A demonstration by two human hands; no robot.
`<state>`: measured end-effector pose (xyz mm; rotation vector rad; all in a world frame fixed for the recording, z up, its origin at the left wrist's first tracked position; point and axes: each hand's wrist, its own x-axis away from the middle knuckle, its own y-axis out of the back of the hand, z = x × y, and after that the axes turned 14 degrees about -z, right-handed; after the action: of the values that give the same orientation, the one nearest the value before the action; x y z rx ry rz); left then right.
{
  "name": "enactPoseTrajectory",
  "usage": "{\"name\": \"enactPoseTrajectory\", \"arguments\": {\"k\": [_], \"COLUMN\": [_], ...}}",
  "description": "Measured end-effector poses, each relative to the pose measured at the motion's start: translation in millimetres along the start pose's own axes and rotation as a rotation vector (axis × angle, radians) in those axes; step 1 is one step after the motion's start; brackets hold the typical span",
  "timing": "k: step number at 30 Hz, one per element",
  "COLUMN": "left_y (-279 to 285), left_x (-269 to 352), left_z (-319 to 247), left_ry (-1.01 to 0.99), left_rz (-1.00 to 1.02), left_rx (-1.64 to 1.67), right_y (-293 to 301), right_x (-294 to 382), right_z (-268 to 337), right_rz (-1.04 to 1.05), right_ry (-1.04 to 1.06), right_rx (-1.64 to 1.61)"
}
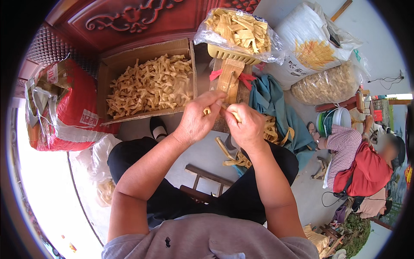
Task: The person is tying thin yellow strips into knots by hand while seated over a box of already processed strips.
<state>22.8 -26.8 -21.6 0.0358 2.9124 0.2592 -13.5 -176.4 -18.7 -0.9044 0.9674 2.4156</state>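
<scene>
My left hand (201,113) and my right hand (245,124) meet in front of me, both gripping a pale yellow strip (237,117) whose material I cannot settle. One end of it pokes out by the left fingers; much of the rest is hidden in the fists. Just beyond my fingertips is a wooden block (230,77) tied with red cloth (247,80) on a wooden bench. To the left, a cardboard box (193,69) holds many small knotted yellow pieces (152,84). Behind the block, a yellow plastic basket (231,55) lined with clear plastic carries flat yellow pieces (239,30).
Teal cloth (270,97) with long yellow strips (271,129) lies by my right knee. A white woven sack (310,48) and a filled clear bag (326,84) stand far right. A red sack (72,103) is left. A person in red (365,168) sits at right.
</scene>
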Motion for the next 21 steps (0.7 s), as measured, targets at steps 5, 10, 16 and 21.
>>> {"name": "enactPoseTrajectory", "arguments": {"k": [5, 10, 16, 21], "left_y": [7.0, 37.2, 42.9, 44.1], "left_x": [28.0, 24.4, 6.5, 11.8], "left_z": [-25.5, -55.5, -25.2, -25.8], "left_ry": [0.844, 0.767, -0.563, -0.687], "left_rz": [0.310, 1.051, 0.341, 0.241], "left_rx": [0.204, 0.549, -0.315, -0.340], "right_y": [12.1, 30.6, 8.8, 9.5], "right_x": [-11.7, -25.9, 10.6, 18.2], "right_z": [12.9, 7.0, 17.4, 16.0], "right_rz": [0.110, -0.072, 0.437, 0.543], "right_ry": [0.149, -0.070, -0.952, -1.522], "right_rx": [-0.413, -0.279, -0.770, -1.191]}}
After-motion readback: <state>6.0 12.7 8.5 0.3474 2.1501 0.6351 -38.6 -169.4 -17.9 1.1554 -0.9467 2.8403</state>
